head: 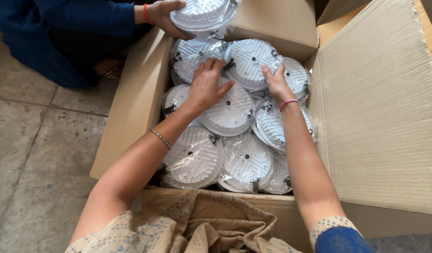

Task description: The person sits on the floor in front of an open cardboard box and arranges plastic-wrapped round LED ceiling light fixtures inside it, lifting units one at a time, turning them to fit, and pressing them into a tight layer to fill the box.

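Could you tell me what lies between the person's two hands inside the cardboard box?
In the head view, a plastic-wrapped round white disc lies between the left hand and the right hand; both hands touch it.

co-worker's hand w/ bagged disc | grey floor | patterned cloth

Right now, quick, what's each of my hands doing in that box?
Left hand: open, fingers spread on a bagged round white light.
Right hand: open, fingertips on another bagged light, holding nothing.
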`<state>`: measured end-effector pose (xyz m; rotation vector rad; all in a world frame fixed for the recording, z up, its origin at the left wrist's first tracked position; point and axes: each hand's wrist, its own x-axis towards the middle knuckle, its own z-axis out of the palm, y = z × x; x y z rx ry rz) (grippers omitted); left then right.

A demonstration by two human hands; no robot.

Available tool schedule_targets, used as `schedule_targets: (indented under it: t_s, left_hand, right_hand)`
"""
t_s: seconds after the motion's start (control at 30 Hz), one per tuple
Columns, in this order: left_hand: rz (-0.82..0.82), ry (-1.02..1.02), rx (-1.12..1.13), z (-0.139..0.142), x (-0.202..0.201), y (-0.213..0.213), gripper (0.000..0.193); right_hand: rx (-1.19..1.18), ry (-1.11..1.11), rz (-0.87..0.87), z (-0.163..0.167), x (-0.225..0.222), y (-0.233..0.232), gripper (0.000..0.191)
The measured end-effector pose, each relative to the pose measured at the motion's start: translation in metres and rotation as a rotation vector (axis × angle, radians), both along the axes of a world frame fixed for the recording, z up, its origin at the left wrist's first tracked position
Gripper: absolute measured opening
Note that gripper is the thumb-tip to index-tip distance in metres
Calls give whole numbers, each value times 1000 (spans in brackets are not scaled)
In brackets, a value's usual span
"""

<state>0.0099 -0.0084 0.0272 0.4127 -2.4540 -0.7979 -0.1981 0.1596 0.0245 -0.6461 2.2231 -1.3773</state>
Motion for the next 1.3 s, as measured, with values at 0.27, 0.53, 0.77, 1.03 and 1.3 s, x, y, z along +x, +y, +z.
schedule_targets:
  t_s: [0.27,0.53,0.77,1.03,1.3]
  left_hand:
    - [-82,-256,96,5,-74,9,91]
    - [17,-161,53,-20,-98,12,88]
    - [25,-186,83,-19,-98,9,87]
    - [-74,-231,111,-3,-92,-8,101]
    - [-85,-105,184,-15,-90,-8,72]
  right_hand:
    - [405,266,-21,7,0,10,87]
    - [278,81,1,-1,-19,-5,94]
    - [214,204,-14,-13,-7,-5,88]
    - [92,-107,257,16,-3,9,99]
    - [476,330,187,2,-10,14,94]
